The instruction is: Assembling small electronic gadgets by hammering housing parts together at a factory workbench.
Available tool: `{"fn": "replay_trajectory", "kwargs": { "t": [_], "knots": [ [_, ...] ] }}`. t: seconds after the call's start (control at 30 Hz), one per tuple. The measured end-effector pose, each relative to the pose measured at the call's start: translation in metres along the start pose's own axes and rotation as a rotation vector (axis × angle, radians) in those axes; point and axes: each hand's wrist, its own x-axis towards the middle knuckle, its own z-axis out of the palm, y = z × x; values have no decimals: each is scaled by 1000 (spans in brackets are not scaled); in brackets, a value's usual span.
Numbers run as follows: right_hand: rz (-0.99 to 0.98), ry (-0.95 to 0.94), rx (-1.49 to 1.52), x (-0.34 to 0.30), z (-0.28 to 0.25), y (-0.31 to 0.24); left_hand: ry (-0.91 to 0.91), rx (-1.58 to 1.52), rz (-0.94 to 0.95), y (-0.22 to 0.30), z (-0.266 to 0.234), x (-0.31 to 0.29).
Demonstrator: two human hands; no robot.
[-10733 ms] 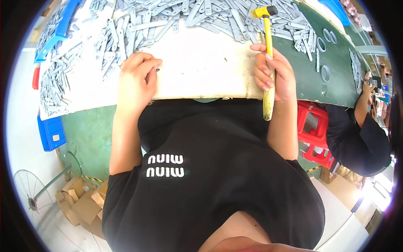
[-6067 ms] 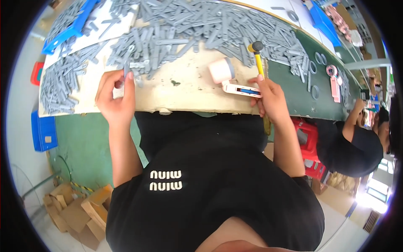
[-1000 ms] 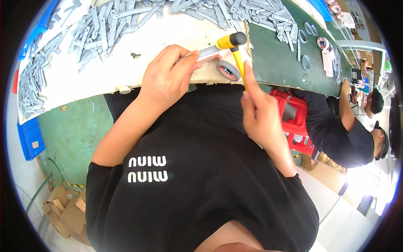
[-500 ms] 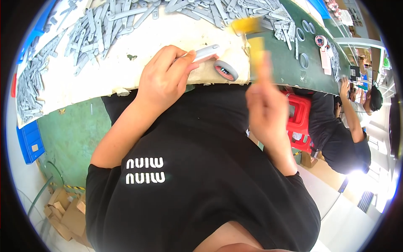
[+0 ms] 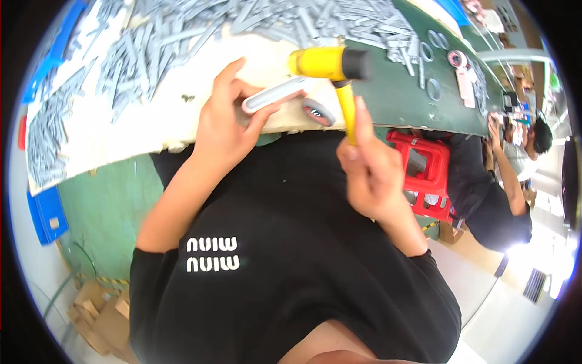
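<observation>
My left hand (image 5: 225,121) holds a long grey piece with rounded ends (image 5: 273,96) between thumb and fingers, over the table's near edge, with the index finger raised off it. In my right hand (image 5: 376,173) is a mallet (image 5: 321,62) with a yellow head, a black end and a yellow handle. The mallet's head lies across the far right end of the grey piece; whether they touch I cannot tell. Just below that end stands a grey ring-shaped thing (image 5: 318,113) with a dark and reddish inside.
Heaps of flat grey strips (image 5: 145,54) cover the back and left of the pale table covering (image 5: 200,73). On the green tabletop (image 5: 388,91) at right lie grey rings (image 5: 433,90) and a pink handheld fan (image 5: 464,79). Red stools (image 5: 424,164) and a co-worker (image 5: 494,206) are at the right.
The mallet has swung down and left from an upright, blurred position to above the grey piece. My left index finger has lifted, and the piece has shifted slightly left and down.
</observation>
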Motion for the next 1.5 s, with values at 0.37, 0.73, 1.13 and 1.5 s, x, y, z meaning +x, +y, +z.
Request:
{"fn": "replay_trajectory", "kwargs": {
  "t": [0.37, 0.73, 1.13, 1.5],
  "knots": [
    [501, 675, -243, 43, -135, 118, -150, 167, -90, 5, -54, 45],
    [592, 642, -786, 5, -309, 380, 540, -668, -591, -134, -168, 285],
    [743, 602, -844, 24, -263, 347, 420, -250, -368, -146, -169, 305],
    [615, 468, 842, 36, -82, 129, 54, 627, -69, -40, -167, 63]
  ]
}}
